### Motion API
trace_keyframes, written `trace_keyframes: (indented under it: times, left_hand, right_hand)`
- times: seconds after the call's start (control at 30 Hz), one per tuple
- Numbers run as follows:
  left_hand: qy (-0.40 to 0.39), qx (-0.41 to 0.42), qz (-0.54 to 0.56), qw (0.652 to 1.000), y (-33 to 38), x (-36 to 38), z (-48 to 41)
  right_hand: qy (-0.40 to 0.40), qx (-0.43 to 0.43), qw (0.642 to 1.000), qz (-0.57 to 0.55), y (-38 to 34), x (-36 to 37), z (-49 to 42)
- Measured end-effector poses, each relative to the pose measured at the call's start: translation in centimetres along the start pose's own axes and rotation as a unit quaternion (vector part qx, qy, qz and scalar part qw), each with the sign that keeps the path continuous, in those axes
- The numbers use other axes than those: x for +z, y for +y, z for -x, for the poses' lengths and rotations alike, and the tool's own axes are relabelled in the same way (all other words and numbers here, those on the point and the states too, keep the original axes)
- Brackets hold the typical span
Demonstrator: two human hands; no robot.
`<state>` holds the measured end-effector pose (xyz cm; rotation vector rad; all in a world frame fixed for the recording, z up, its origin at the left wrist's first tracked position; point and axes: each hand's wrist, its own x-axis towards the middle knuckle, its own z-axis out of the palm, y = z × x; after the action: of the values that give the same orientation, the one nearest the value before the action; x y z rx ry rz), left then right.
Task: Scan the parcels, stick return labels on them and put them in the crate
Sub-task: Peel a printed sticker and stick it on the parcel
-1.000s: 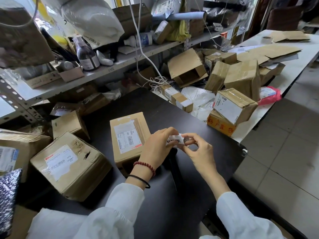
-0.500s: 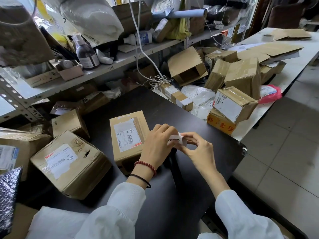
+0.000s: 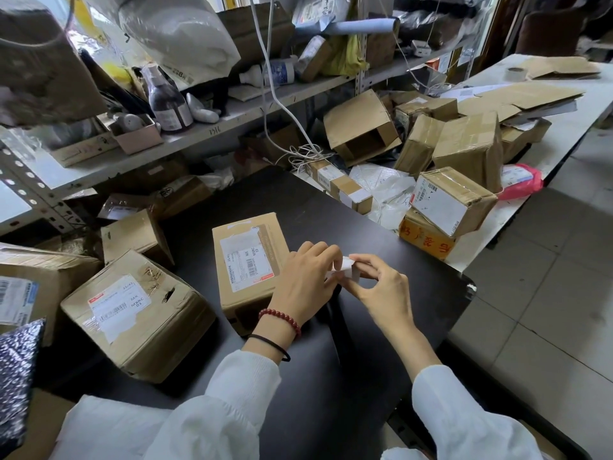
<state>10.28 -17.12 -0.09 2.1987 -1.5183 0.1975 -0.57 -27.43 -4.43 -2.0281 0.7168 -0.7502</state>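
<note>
A small cardboard parcel [image 3: 247,260] with a white shipping label lies on the black table [image 3: 331,207] in front of me. Just to its right, my left hand [image 3: 306,282] and my right hand [image 3: 379,288] pinch a small white return label [image 3: 349,271] between their fingertips, above the table. The label is bent and partly hidden by my fingers. A dark object [image 3: 335,323] lies on the table under my hands, mostly covered. No crate is in view.
A larger taped parcel [image 3: 139,313] sits at the left, with more boxes behind it. Several parcels [image 3: 451,200] and plastic bags pile up at the right on a white table [image 3: 564,127]. A cluttered metal shelf [image 3: 205,127] runs along the back.
Both hands keep working the label between the fingers; it has gone from flat to folded up, and the hands sit a little closer to the parcel.
</note>
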Motion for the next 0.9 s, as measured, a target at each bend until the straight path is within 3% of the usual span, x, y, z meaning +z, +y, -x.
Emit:
trace_keyframes:
  times: [0.3, 0.43, 0.7, 0.9]
  left_hand:
    - [-0.049, -0.02, 0.015, 0.998, 0.0, 0.2, 0.5]
    - [-0.039, -0.039, 0.041, 0.998, -0.1, 0.3, 0.3]
    - [-0.018, -0.089, 0.07, 0.993, -0.6, -0.3, 0.4]
    - [-0.013, -0.144, 0.08, 0.986, -1.4, -0.6, 0.8]
  right_hand:
    - [0.037, 0.072, 0.996, 0.047, 0.8, 0.0, -0.2]
    - [0.028, 0.092, 0.994, 0.049, 1.1, 0.0, -0.1]
    - [0.103, 0.12, 0.987, 0.026, 1.7, -0.7, -0.2]
    - [0.065, 0.133, 0.977, 0.152, 2.2, -0.7, -0.3]
